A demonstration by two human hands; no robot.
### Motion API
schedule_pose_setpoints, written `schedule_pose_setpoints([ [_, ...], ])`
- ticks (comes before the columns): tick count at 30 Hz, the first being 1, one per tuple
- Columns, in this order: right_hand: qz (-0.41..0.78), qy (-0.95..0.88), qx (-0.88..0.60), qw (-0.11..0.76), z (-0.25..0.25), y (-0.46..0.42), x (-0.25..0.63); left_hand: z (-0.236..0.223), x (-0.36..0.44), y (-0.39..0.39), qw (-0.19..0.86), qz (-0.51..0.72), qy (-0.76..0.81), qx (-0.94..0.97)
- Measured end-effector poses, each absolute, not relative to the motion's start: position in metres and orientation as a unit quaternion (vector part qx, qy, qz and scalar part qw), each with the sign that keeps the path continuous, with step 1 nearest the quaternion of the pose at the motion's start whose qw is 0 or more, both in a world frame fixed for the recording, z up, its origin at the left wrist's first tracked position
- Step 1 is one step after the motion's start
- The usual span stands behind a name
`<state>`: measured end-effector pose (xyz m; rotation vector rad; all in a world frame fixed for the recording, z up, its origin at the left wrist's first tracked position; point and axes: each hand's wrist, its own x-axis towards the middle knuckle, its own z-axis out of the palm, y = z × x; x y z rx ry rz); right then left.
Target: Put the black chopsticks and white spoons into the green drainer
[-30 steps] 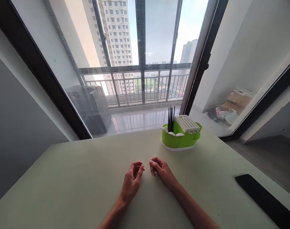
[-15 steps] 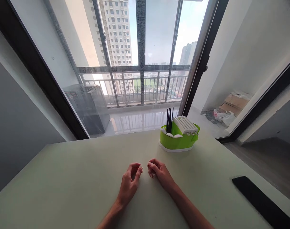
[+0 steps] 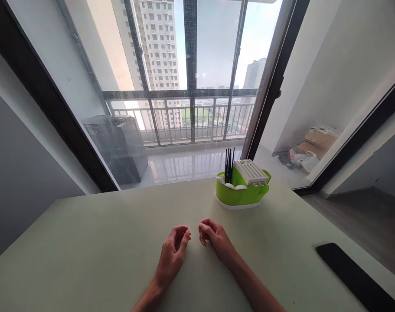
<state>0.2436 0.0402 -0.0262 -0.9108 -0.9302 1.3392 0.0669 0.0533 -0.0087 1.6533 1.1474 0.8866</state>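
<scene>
My left hand (image 3: 175,248) rests on the pale green tabletop (image 3: 96,242), its fingers curled and the thumb tip brought to the index tip. Nothing shows in that loop. Across a small gap, my right hand (image 3: 215,239) lies with thumb and index pressed together and the other fingers bent beneath; I see nothing held there either. The two hands face each other without touching. Beyond the right hand stands a green and white cutlery holder (image 3: 239,197), with black chopsticks (image 3: 229,167) upright in its left part and white spoon-like pieces along its front rim.
A long black flat object (image 3: 356,273) lies at the table's right side. Behind the table are dark-framed glass doors (image 3: 265,112) and a balcony with a dark grey appliance-like box (image 3: 119,147). Cardboard and plastic bags (image 3: 317,145) sit on the floor at right.
The view has shifted slightly, so the hands and cutlery holder appear a little further left and lower. Both hands keep about the same pose.
</scene>
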Motion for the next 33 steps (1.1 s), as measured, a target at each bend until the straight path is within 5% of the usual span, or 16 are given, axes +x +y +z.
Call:
schedule_pose_setpoints([
  [23,0.604,-0.309,-0.368,0.636,-0.031,0.046,0.256,-0.004,0.068,0.051,0.457,0.352,0.478,0.663],
  [33,0.477,-0.238,-0.424,0.733,-0.032,0.051,0.317,-0.007,0.065,0.052,0.46,0.347,0.469,0.669],
])
